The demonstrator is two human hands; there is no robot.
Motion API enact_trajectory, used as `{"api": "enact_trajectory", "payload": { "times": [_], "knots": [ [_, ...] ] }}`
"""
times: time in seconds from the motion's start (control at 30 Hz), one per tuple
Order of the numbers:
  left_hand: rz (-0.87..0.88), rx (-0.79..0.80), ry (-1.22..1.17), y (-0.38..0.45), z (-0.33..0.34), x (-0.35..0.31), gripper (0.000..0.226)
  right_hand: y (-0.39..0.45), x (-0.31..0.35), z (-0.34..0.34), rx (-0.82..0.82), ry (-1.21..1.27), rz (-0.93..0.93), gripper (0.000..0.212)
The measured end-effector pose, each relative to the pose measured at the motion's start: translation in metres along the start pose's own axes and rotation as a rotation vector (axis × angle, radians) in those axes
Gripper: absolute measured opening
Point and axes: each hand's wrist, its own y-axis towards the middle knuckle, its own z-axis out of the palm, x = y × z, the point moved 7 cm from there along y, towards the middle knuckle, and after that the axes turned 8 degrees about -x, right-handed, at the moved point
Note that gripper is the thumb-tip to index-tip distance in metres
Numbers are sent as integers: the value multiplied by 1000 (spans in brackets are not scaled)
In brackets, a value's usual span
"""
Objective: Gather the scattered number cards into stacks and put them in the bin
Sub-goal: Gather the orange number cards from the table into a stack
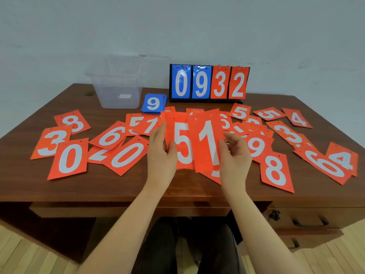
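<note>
Several orange number cards lie scattered over the brown table (118, 186). My left hand (161, 153) grips an orange card showing 5 (182, 143) by its left edge, lifted above the table. My right hand (235, 155) pinches an orange card showing 1 (208, 143) by its right edge, overlapping the 5 card; another card shows under it. A stack of blue cards topped by a 9 (153, 103) lies beside the clear plastic bin (118, 89) at the back left; I cannot tell what the bin holds.
A flip scoreboard (209, 83) reading 0932 stands at the back centre. Loose cards include an 8 (74, 121), a 3 (52, 142), a 0 (69, 158) on the left and an 8 (275, 171), a 4 (342, 158) on the right. A drawer sits below the table's front edge.
</note>
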Motion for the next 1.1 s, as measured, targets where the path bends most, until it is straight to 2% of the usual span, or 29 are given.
{"api": "enact_trajectory", "payload": {
  "times": [0.2,0.33,0.43,0.57,0.73,1.0,1.1],
  "knots": [
    [-28,67,-112,-10,6,1,55,-15,-2,18,-33,11,33,18],
    [-35,103,-109,-9,10,8,61,-19,-4,33,89,-37,-1,18],
    [-49,68,-33,-3,2,15,62,-7,-16,33,228,-234,-35,24],
    [-107,55,70,6,-13,36,63,12,-44,9,355,-681,5,38],
    [-151,104,70,-1,-6,49,63,8,-57,8,476,-961,26,59],
    [-124,85,103,-2,-5,46,60,10,-58,11,519,-1004,145,60],
    [-76,65,149,-5,-9,39,59,9,-48,10,451,-758,74,36]
  ]
}}
